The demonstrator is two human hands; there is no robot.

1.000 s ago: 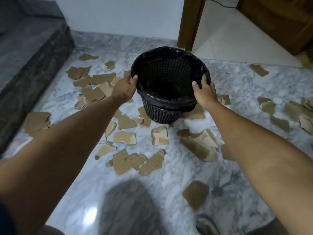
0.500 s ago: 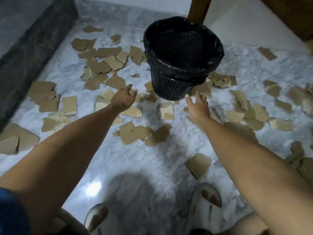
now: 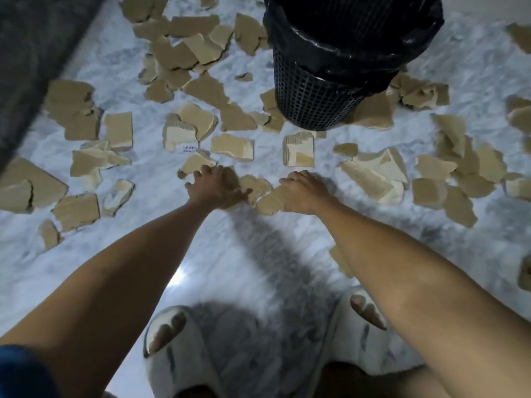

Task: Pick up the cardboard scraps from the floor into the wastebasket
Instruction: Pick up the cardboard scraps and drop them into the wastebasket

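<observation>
We reach both arms down: our left hand (image 3: pixel 214 188) and right hand (image 3: pixel 305 193), fingers curled, press on cardboard scraps (image 3: pixel 260 193) on the marble floor (image 3: pixel 201 254), near the wastebasket (image 3: pixel 330 67) standing farther off; grip unclear

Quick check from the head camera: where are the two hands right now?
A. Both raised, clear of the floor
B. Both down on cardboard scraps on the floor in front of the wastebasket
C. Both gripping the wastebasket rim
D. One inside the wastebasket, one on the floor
B: the left hand and right hand both rest on cardboard scraps on the marble floor, short of the wastebasket.
</observation>
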